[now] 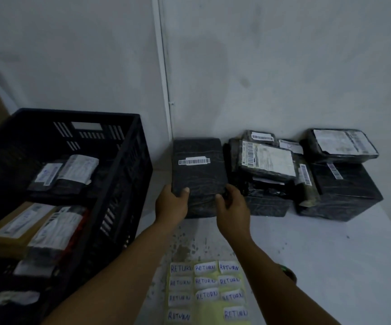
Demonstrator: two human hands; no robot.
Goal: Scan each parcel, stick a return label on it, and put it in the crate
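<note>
A large black slatted plastic crate [128,160] stands at the left of the white tabletop [330,254], already holding several wrapped parcels with white labels and one brown cardboard box [14,233]. At the right, against the grey wall [283,66], lies a pile of black plastic-wrapped parcels [307,174], some stacked on others, most showing white shipping labels with barcodes too small to read. This pile sits just beside the black rectangular plastic-wrapped parcel [199,170] in the middle, crowding its right edge.

Both forearms reach forward from the bottom of the view. The left hand [171,204] grips the near left corner of the middle parcel, thumb on top and fingers curled beneath. The right hand [233,207] holds the near right corner, thumb on the top face and the rest wrapped round the edge. The parcel lies between crate and pile, near the wall; whether it rests on the tabletop cannot be told.

A white barcode sticker [194,161] runs across its top. Near the front edge lies a pale yellow sheet of white stickers [207,292], each handwritten "RETURN" in blue.
</note>
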